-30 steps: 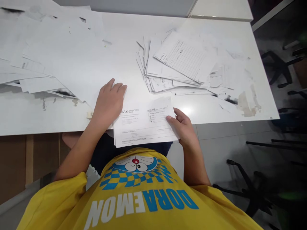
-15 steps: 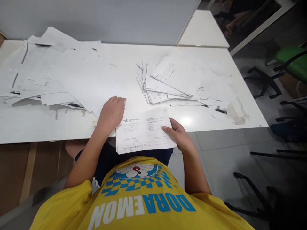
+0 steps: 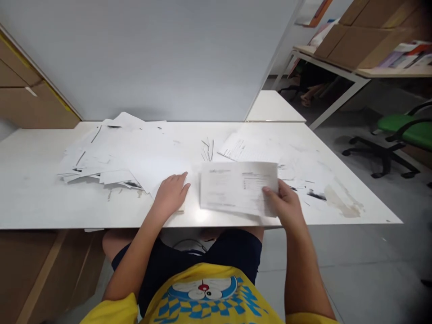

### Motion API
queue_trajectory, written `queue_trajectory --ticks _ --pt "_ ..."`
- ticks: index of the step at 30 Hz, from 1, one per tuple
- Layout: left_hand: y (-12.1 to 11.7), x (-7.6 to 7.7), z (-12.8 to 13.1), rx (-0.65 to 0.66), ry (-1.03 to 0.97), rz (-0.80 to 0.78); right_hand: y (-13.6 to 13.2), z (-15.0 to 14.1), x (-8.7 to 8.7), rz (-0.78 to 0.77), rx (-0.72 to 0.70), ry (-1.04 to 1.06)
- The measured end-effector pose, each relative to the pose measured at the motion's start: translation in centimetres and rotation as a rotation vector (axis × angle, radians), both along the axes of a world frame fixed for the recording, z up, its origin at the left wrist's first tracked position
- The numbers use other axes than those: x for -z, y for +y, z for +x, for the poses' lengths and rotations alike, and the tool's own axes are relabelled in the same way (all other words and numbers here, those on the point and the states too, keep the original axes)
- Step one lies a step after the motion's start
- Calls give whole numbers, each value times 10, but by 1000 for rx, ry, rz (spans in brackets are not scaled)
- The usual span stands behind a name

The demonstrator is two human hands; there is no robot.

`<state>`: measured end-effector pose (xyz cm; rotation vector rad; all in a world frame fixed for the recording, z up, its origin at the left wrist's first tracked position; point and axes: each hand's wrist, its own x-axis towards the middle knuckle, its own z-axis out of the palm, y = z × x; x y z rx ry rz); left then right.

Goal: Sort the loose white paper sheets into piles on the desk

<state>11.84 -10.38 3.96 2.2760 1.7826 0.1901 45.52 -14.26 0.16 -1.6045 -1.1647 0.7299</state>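
Note:
My right hand (image 3: 288, 204) grips a small stack of printed sheets (image 3: 232, 186) by its right edge, thumb on top. The sheets are held above the table near its front edge, and their print is blurred. My left hand (image 3: 173, 193) rests palm down on the table, fingers stretched out, apart from the sheets. A small beige item (image 3: 181, 209) shows partly from under its wrist side; I cannot make out what it is. Behind the held sheets lies a fanned stack of papers (image 3: 251, 148), mostly hidden by them.
A messy pile of white papers (image 3: 114, 155) covers the left part of the white table (image 3: 30, 180). A grey partition (image 3: 162, 58) rises along the back. Cardboard boxes (image 3: 40, 105) stand at left. On the right are a green chair (image 3: 405, 128) and a person's foot (image 3: 306, 100) farther off.
My right hand has lifted the sheets from the table's front edge, moving them forward and right. My left hand is now apart from them. The head view has tilted up.

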Motion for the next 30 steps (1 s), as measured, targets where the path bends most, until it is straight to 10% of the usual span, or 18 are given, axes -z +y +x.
queue_trajectory --ticks 5,10,17,24,30 --pt "-8 -21 -32 -318 98 -31 46 27 24 198 382 77" --pt "-25 -18 -64 -658 110 10 55 23 39 -13 443 -227" --pt "-30 9 -72 -694 -187 171 44 -1 33 147 569 -475" --pt "-24 12 -75 -673 -214 197 67 -83 22 369 -36 -520" --pt "-15 10 -76 -615 -151 200 120 -175 23 189 -620 -503"
